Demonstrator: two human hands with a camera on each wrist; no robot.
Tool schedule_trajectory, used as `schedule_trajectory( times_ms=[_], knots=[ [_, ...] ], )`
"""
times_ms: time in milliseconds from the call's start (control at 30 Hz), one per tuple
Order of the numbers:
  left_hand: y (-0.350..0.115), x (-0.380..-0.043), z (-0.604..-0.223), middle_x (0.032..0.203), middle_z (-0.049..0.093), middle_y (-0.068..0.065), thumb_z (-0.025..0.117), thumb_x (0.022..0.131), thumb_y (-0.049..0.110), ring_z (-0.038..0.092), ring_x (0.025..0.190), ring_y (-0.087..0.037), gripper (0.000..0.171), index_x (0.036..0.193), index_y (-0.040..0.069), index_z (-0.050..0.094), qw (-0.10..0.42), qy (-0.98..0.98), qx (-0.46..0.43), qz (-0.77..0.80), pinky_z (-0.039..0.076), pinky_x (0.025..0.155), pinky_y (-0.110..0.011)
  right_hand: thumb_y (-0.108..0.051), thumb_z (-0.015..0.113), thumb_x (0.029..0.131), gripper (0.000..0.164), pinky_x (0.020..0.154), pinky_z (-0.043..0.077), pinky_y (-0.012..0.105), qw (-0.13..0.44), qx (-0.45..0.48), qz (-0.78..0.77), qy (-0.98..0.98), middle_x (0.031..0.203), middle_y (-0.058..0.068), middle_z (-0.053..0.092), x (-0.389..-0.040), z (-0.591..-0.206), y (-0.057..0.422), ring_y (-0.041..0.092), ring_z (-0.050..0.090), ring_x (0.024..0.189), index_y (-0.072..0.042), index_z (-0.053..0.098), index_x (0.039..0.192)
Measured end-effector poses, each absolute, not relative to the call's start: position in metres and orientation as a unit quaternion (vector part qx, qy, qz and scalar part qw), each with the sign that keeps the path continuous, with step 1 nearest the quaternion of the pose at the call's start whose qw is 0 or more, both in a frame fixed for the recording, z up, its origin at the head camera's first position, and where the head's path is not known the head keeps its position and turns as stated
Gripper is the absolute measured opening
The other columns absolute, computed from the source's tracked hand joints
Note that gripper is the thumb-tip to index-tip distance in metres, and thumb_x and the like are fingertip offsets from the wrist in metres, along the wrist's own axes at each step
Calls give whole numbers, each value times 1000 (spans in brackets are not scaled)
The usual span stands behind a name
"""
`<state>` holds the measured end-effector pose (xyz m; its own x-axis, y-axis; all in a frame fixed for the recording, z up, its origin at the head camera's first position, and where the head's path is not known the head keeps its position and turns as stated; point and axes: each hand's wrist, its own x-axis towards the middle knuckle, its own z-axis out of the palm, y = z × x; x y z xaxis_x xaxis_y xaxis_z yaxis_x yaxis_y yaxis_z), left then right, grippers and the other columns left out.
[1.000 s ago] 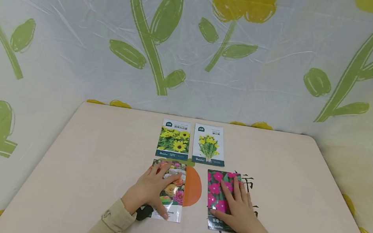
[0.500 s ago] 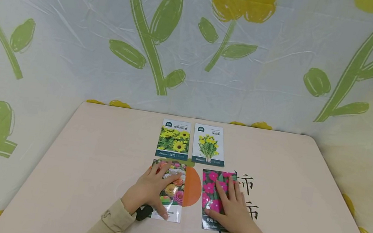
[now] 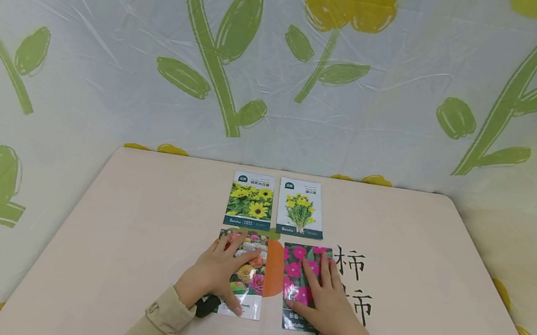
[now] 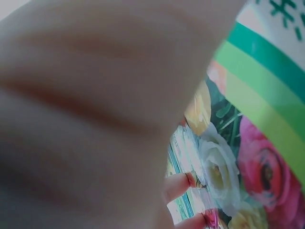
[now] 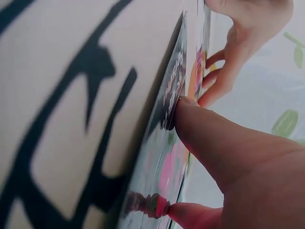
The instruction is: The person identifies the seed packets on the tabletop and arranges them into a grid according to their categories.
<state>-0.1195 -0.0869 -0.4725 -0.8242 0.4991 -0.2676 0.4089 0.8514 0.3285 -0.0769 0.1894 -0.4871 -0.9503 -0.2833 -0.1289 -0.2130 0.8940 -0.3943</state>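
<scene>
Under my right hand (image 3: 329, 305) lies a seed packet with pink flowers (image 3: 294, 271); the spread fingers and thumb rest on its face. My left hand (image 3: 215, 269) lies across a seed packet with mixed roses (image 3: 250, 279), fingertips near its top and thumb near its bottom edge. In the left wrist view the rose packet (image 4: 267, 167) fills the right side, much of it hidden by the blurred hand. The right wrist view shows the thumb (image 5: 205, 126) touching the pink packet (image 5: 162, 129), which lies nearly flat. A narrow gap separates the two packets.
Behind them lie a sunflower seed packet (image 3: 250, 200) and a packet with a yellow-flowered plant (image 3: 301, 209), side by side. The pale tabletop (image 3: 150, 202) bears an orange print (image 3: 274, 271) and black characters (image 3: 354, 305). A flower-patterned cloth (image 3: 346, 127) hangs behind.
My right hand has slid the pink-flower packet leftward, closer to the rose packet, uncovering more of the black characters. The left hand and the back packets stay put.
</scene>
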Motion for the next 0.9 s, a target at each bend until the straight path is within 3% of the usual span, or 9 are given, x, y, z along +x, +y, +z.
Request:
schedule_trajectory(
  times_ms=[900],
  knots=[
    [-85, -118, -470, 165, 15, -12, 88, 54, 64, 17, 146, -45, 121, 156, 31, 32, 171, 947, 243, 119, 21, 115, -61, -64, 65, 85, 93, 102, 32, 71, 86, -133, -177, 971, 161, 29, 8, -76, -480, 170, 53, 8, 145, -7, 36, 154]
  ],
)
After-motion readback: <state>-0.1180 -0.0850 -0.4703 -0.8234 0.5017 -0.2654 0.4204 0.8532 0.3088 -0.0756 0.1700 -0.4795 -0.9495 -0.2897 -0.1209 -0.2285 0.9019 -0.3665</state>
